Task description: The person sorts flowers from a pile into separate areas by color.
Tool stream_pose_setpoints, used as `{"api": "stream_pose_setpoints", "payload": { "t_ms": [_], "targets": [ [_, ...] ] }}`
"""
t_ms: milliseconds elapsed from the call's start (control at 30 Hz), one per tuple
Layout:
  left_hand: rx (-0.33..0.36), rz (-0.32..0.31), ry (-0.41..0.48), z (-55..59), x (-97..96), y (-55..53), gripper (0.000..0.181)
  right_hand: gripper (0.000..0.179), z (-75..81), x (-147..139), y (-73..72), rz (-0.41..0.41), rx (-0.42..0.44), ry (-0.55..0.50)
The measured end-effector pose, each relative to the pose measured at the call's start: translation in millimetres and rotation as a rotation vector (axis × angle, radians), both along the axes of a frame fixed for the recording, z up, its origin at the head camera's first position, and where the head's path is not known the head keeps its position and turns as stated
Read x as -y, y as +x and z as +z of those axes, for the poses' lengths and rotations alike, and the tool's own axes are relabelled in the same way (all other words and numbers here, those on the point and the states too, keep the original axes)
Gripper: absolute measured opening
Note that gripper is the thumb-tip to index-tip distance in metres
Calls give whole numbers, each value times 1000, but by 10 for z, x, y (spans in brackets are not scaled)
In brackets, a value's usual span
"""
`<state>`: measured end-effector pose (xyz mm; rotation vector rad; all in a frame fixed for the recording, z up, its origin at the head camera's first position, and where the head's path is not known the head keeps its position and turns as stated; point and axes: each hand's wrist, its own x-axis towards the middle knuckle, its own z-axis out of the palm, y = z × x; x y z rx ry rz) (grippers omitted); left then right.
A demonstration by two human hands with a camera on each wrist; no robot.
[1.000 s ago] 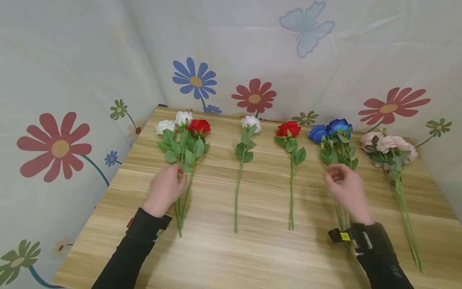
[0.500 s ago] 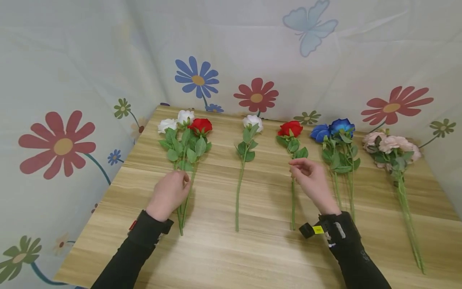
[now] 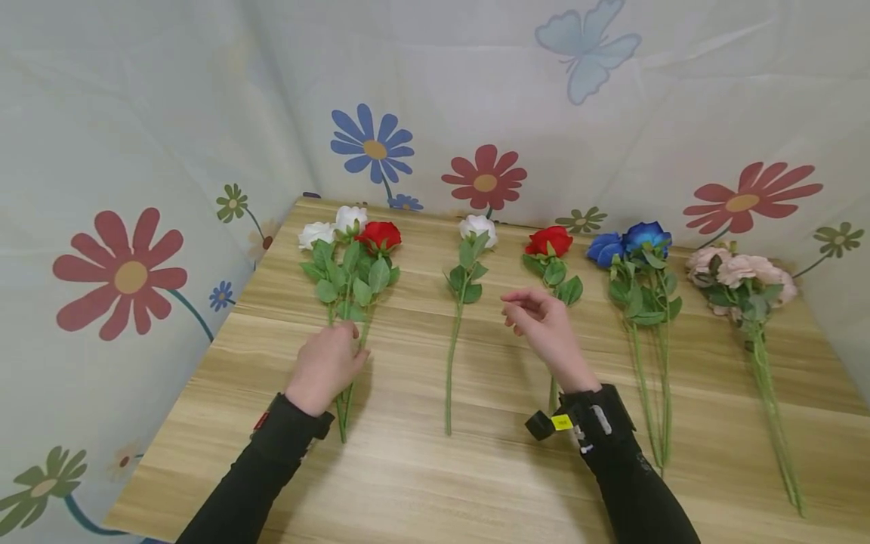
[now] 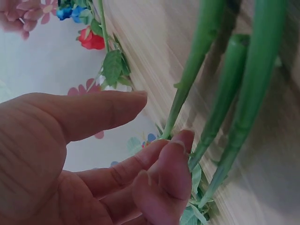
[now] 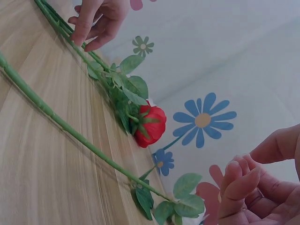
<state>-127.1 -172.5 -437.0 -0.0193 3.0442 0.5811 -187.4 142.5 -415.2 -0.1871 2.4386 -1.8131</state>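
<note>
My left hand [image 3: 326, 366] is over the stems of the leftmost bunch, which has two white roses [image 3: 316, 235] and a red rose [image 3: 381, 236]. In the left wrist view its thumb stands apart from loosely bent fingers [image 4: 176, 171], right beside the green stems [image 4: 253, 65], with nothing pinched. My right hand [image 3: 547, 336] hovers between a single white rose [image 3: 478, 230] and a single red rose [image 3: 550, 241], covering part of the red rose's stem in the head view. Its fingers [image 5: 234, 192] are loosely curled and hold nothing.
Blue roses [image 3: 647, 238] and a bunch of pale pink flowers [image 3: 744, 270] lie to the right, stems toward the front. All lie on a wood-grain table [image 3: 408, 491]. A white curtain [image 3: 421, 68] printed with flowers hangs behind and to the left.
My right hand has moved left from over the blue roses, passing the single red rose. My left hand has moved slightly toward the front and right, along the bunch's stems.
</note>
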Motion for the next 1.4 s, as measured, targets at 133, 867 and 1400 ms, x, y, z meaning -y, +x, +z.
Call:
{"api": "stream_pose_setpoints", "payload": {
  "t_ms": [133, 867, 1400],
  "targets": [
    [38, 5, 5, -10, -13, -14, 30, 23, -20, 37, 3, 25, 2, -15],
    [103, -10, 141, -26, -10, -71, 34, 26, -125, 96, -1, 60, 27, -20],
    [331, -91, 625, -105, 65, -206, 35, 27, -150, 87, -21, 60, 52, -29]
  ]
}}
